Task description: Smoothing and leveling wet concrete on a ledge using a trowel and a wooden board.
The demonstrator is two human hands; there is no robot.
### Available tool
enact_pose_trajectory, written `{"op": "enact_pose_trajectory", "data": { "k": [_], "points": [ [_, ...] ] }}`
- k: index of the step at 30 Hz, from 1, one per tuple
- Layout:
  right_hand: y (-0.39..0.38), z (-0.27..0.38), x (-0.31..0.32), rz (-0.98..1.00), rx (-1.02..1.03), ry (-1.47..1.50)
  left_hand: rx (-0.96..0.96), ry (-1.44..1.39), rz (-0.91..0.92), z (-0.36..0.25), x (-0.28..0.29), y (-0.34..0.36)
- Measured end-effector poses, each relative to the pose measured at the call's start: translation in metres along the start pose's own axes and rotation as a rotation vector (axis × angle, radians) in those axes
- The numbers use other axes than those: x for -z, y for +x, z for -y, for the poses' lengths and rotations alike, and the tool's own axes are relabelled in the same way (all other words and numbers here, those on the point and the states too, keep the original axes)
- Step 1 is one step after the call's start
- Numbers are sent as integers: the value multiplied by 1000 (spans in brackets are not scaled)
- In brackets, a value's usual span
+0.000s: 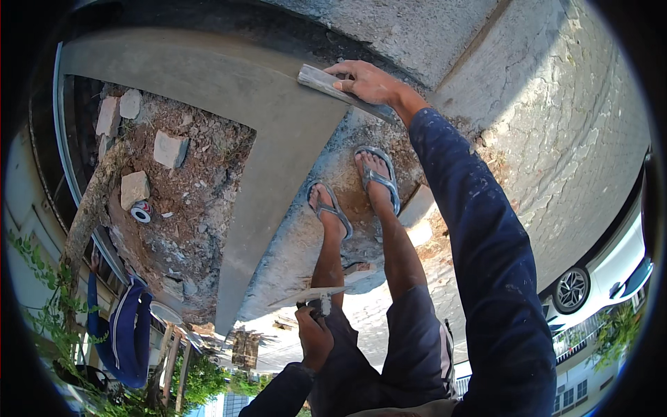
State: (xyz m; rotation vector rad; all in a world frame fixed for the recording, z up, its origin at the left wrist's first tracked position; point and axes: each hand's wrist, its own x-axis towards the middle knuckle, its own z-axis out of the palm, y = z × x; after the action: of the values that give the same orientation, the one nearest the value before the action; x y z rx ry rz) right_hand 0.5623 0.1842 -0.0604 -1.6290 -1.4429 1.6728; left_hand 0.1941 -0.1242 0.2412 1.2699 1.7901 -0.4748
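Observation:
My right hand [365, 83] grips a long, flat, cement-smeared straightedge [321, 82] lying across the top end of a smooth grey cement ledge [278, 132]. My left hand [314, 337] is low in the view, closed on the handle of a trowel [326, 295] with grey mortar on it, held above my legs. The ledge bends round a patch of dirt and rubble [194, 167]. My sandalled feet [375, 174] stand on rough, dusty ground beside the ledge.
Broken blocks [169, 148], a tree trunk [94, 205] and a metal edge [61, 125] lie left. A blue bag or garment [128, 333] is lower left, near someone's blue sleeve [93, 299]. A cracked pavement [556, 160] and a parked white car [604, 271] are right.

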Motion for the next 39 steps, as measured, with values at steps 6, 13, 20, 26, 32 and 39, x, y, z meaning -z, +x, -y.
{"op": "enact_pose_trajectory", "data": {
  "k": [6, 13, 20, 26, 32, 39],
  "points": [
    [49, -22, 5, -4, -87, -329, 35, -7, 37, 4, -2, 1],
    [-18, -25, 35, -214, -200, 36, 1, 17, 24, 11, -3, 1],
    [-28, 6, 10, -37, 25, -75, 12, 27, 29, 7, 6, 6],
    [32, -4, 4, -100, -110, -227, -21, 40, 36, 4, 2, 7],
    [-21, -12, -7, -780, -273, -2, -6, 48, 34, 4, 6, 4],
    [-121, 17, -100, -1007, -343, 610, -28, -20, 24, 4, 2, 4]
  ]
}}
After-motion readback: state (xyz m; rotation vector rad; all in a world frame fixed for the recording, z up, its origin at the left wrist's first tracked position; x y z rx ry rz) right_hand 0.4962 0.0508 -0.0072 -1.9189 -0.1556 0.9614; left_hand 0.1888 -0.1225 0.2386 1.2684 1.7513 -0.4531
